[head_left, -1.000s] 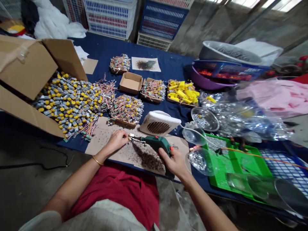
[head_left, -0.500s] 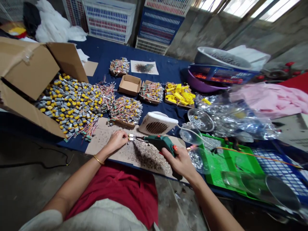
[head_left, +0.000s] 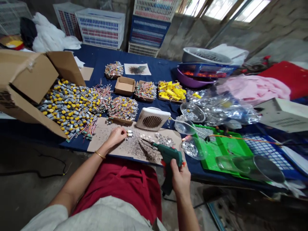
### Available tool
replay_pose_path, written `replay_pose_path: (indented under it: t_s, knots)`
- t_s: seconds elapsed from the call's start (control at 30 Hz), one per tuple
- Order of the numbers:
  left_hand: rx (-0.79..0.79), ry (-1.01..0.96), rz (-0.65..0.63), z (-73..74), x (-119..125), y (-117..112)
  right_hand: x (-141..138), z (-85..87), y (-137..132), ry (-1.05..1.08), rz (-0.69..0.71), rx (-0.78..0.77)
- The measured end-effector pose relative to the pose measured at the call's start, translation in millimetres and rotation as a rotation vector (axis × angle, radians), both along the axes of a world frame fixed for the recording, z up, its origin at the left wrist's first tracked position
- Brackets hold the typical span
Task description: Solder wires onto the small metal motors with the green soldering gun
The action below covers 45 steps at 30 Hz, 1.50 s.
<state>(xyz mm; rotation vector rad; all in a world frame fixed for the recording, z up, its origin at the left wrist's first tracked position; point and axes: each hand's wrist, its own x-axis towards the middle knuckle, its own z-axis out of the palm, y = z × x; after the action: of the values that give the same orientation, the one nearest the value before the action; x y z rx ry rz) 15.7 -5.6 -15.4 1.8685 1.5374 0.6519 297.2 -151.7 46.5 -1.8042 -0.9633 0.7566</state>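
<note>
My left hand (head_left: 117, 136) is closed in a pinch at the cardboard sheet, with small motors (head_left: 129, 133), silver with a bit of yellow, at its fingertips. My right hand (head_left: 181, 176) grips the handle of a green soldering gun (head_left: 168, 153). Its thin dark tip points left, a short gap from the small motors. Dark specks and bits of solder cover the cardboard sheet (head_left: 98, 134) under the tip. A white fan with a brown grille (head_left: 152, 122) stands just behind. Beyond my left hand, wired motors (head_left: 123, 109) are heaped on a cardboard tray.
At the left, a big carton (head_left: 31, 73) spills out yellow-capped motors (head_left: 72, 102). Yellow parts (head_left: 172, 90) fill a tray behind the fan. On the right are a metal bowl (head_left: 192, 112), a green tray (head_left: 216, 154) and a clear plastic cup (head_left: 255, 166).
My right hand has drawn the soldering gun back, so its tip has come away from the small motors and sits to the right. My left hand stays pinched in place. The view has shifted slightly.
</note>
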Motion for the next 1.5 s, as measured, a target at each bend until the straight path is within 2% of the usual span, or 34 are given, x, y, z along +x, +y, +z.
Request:
replay_pose_path:
  t_s: [0.1,0.2,0.37,0.5,0.67,0.73,0.83,1.0,1.1,1.17,1.23,1.3,1.37,1.43,1.5]
  knots:
    - [-0.003,-0.001,-0.008,-2.6,-1.5,1.2,-8.7,-8.3,-9.2,0.166,-0.052,-0.089]
    - [-0.016,0.006,-0.003,-4.1,-1.3,2.5,-16.4,-9.0,-13.0,0.279,-0.117,-0.12]
    - [-0.028,0.005,-0.015,-2.0,-0.6,3.2,-22.6,-6.5,-14.0,0.324,-0.122,-0.108]
    - [-0.041,-0.003,-0.094,8.4,-7.0,0.8,-21.6,-8.5,-15.0,0.345,-0.135,-0.112]
    - [-0.016,0.278,-0.172,24.5,-10.2,-0.1,-18.2,-14.5,-17.6,0.421,-0.184,-0.111]
    - [-0.04,0.329,-0.209,27.2,-7.1,1.2,-17.2,-16.9,-18.6,0.444,-0.193,-0.104]
    - [-0.037,0.251,-0.212,25.7,-0.2,2.1,-15.7,-19.2,-18.9,0.49,-0.174,-0.105]
    - [-0.095,-0.045,-0.132,18.7,13.2,-4.0,-9.0,-18.3,-14.7,0.533,-0.128,-0.148]
    - [-0.192,-0.281,-0.06,27.9,9.9,-3.1,-0.3,-17.0,-11.2,0.537,-0.127,-0.179]
    - [-0.184,-0.39,-0.029,45.3,-0.5,9.2,5.8,-16.3,-8.1,0.545,-0.139,-0.173]
    - [-0.074,-0.386,-0.017,69.6,-13.3,35.4,10.3,-14.6,-4.1,0.554,-0.143,-0.158]
    - [0.059,-0.285,-0.009,94.1,-22.6,72.9,12.4,-11.5,0.3,0.565,-0.142,-0.148]
    - [0.171,-0.137,-0.041,112.4,-25.3,113.3,13.0,-8.0,4.0,0.574,-0.146,-0.141]
    - [0.181,0.001,-0.069,121.4,-23.0,146.6,13.9,-6.4,5.8,0.574,-0.145,-0.13]
    - [0.129,0.116,-0.098,122.4,-21.2,166.0,16.2,-7.6,5.1,0.507,-0.14,-0.06]
